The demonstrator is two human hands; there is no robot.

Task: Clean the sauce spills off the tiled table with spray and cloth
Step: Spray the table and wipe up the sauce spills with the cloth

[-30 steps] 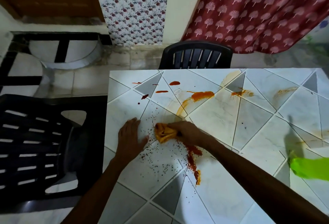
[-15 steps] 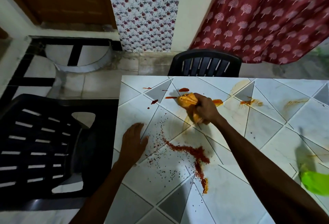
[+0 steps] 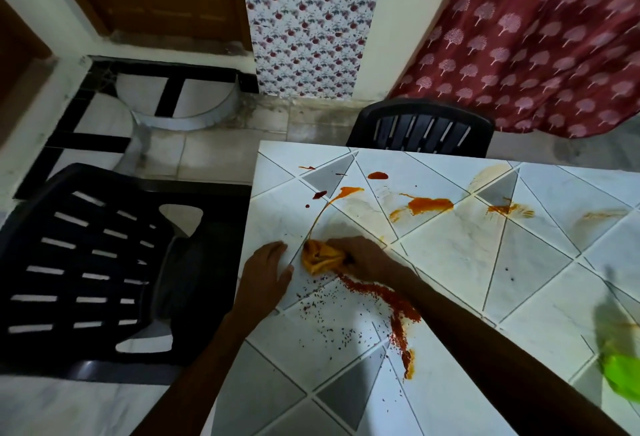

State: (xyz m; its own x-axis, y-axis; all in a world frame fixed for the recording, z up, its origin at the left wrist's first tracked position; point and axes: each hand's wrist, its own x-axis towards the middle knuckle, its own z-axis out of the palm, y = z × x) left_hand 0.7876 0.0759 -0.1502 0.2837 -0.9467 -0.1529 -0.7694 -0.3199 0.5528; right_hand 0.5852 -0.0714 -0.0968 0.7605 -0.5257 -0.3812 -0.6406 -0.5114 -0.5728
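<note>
Gripping a bunched orange cloth (image 3: 320,259) in my right hand (image 3: 367,257), I press it onto the tiled counter (image 3: 450,255) near its left edge, fingers curled round the fabric. My left hand (image 3: 266,273) lies flat and open on the counter just left of the cloth, fingers straight. A thick red sauce streak (image 3: 391,304) runs from the cloth toward me and to the right, alongside my right forearm, and ends in an orange tail. Dark red specks are scattered over the tiles on its left. A thin orange line leads from the cloth toward the far side, where an orange smear (image 3: 349,190), a larger orange-red spill (image 3: 429,205) and a small red blob (image 3: 377,175) lie apart from one another. Pale stains mark the tiles farther right. A bright green object (image 3: 620,373), too blurred to identify, sits at the near right edge. One black plastic chair (image 3: 86,262) stands left of the counter, another (image 3: 420,131) at its far side, before a maroon patterned curtain (image 3: 536,37).
</note>
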